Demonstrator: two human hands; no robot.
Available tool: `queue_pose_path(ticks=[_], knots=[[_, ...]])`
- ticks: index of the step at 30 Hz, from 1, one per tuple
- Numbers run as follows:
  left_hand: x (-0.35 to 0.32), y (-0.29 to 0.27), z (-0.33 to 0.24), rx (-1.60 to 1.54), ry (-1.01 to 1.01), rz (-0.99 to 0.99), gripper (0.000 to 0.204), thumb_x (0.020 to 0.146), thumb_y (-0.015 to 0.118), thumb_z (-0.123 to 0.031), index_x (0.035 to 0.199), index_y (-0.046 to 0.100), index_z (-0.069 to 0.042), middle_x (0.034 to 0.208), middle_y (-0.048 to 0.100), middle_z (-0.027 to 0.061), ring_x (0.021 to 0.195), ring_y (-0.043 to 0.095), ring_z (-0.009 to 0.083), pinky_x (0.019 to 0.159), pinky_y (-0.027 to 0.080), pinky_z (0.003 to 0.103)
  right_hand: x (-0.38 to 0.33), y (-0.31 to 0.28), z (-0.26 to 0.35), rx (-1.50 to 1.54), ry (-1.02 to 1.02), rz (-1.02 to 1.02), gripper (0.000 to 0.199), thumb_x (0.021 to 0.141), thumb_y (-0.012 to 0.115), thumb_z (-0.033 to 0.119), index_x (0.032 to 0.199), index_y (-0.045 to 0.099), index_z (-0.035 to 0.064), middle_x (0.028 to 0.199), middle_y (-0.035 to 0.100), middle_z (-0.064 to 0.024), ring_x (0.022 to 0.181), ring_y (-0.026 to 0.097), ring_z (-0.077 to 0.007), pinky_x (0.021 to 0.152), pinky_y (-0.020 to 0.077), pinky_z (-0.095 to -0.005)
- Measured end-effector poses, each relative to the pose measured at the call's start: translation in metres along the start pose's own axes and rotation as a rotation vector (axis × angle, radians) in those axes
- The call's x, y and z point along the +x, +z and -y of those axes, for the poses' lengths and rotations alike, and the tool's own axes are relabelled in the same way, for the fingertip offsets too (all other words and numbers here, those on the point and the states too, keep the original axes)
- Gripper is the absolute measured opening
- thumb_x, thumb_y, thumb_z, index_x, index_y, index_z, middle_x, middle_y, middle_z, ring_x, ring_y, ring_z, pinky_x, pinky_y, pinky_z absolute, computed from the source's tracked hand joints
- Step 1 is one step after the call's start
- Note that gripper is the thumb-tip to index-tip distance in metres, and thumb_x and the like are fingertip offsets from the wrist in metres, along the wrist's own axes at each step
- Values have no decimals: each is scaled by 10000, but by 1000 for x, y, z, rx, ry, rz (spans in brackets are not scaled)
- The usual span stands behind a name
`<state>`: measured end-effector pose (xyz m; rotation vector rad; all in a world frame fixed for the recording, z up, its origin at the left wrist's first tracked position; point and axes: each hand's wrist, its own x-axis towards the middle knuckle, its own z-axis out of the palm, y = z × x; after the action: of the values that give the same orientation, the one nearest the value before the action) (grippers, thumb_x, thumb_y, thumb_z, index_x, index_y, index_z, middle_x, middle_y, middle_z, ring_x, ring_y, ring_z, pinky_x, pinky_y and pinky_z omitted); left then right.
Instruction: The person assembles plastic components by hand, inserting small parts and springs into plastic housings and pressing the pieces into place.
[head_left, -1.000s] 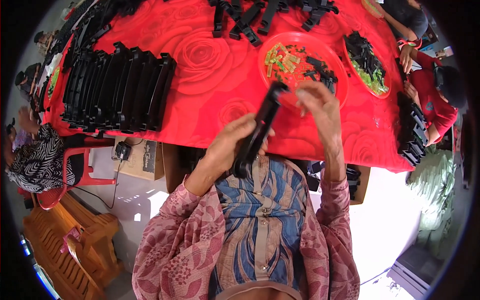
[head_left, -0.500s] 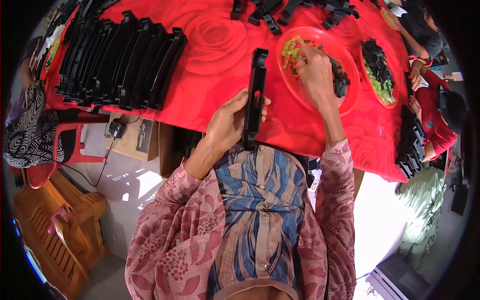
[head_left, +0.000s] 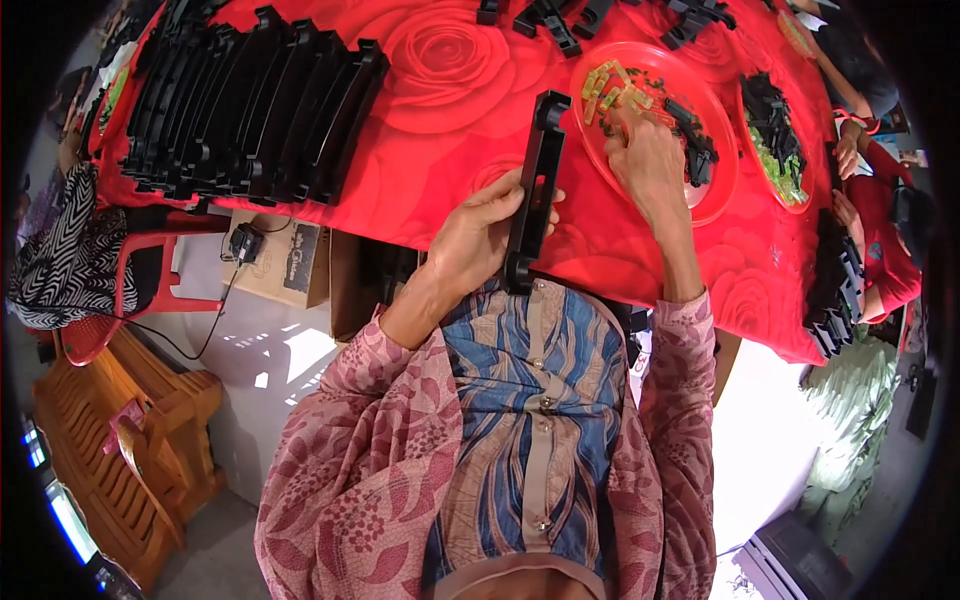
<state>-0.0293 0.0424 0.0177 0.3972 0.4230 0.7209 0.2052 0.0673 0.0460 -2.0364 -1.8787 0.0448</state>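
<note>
1. The left hand (head_left: 480, 235) held a long black part (head_left: 545, 145) above the near edge of the tabletop (head_left: 430, 135), its fingers pinching the part around the middle: the thumb lay at the left side and fingertips showed at the right.
2. That part stood lengthwise, its upper end leaning slightly right and its lower end in front of the person's patterned shirt (head_left: 500, 400).
3. The right hand (head_left: 655, 175) reached into a round red tray (head_left: 714, 190), fingers bent and pointing down beside some yellow-green pieces (head_left: 600, 85); whether they pinched one could not be told.
4. Small black pieces (head_left: 695, 145) lay in the same tray, just right of that hand.
5. Farther right, an oval red tray (head_left: 800, 207) held more black pieces (head_left: 768, 115) and light green ones (head_left: 785, 175).
6. A row of black parts (head_left: 240, 120) stood packed side by side at the left, on a red rose-patterned cloth.
7. Loose black parts (head_left: 550, 22) lay scattered toward the far side.
8. At the right edge sat a co-worker in red (head_left: 890, 245), near another stack of black parts (head_left: 835, 290).
</note>
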Motion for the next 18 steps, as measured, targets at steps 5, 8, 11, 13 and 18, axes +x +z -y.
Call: queue_pose_path(ticks=[5, 8, 11, 13, 18], knots=[[2, 3, 7, 37, 40, -7, 263, 1018, 522, -188, 1233, 543, -38, 1241, 626, 167, 968, 661, 233, 884, 539, 339, -16, -1, -1, 129, 51, -82, 261, 774, 619, 36, 1029, 661, 4, 818, 672, -205, 728, 671, -310, 690, 523, -415], [1, 7, 11, 89, 43, -9, 266, 1016, 531, -226, 1212, 548, -48, 1273, 611, 177, 968, 656, 229, 881, 536, 336, -30, -5, -1, 386, 146, -153, 215, 772, 648, 27, 980, 652, -25, 836, 672, -212, 726, 674, -298, 658, 528, -399], [0, 7, 12, 135, 3, -35, 285, 1018, 523, -246, 1214, 540, -41, 1276, 605, 186, 970, 648, 223, 885, 531, 335, -53, -20, 9, 806, 236, -221, 180, 799, 660, -16, 979, 653, -22, 820, 677, -109, 716, 645, -156, 624, 507, -292], [-3, 7, 14, 142, -29, -46, 289, 1019, 520, -242, 1221, 537, -36, 1260, 614, 182, 968, 648, 218, 885, 528, 332, -70, -42, 21, 1157, 342, -109, 190, 814, 676, -37, 1001, 652, -7, 844, 669, -50, 739, 614, -85, 620, 479, -220], [-11, 9, 27, 181, -102, -78, 282, 1025, 505, -179, 1260, 522, -22, 1143, 641, 129, 982, 661, 223, 861, 542, 328, -100, -42, 36, 1363, 380, -11, 218, 828, 707, -48, 1029, 632, -9, 890, 670, -70, 740, 612, -92, 612, 483, -223]])
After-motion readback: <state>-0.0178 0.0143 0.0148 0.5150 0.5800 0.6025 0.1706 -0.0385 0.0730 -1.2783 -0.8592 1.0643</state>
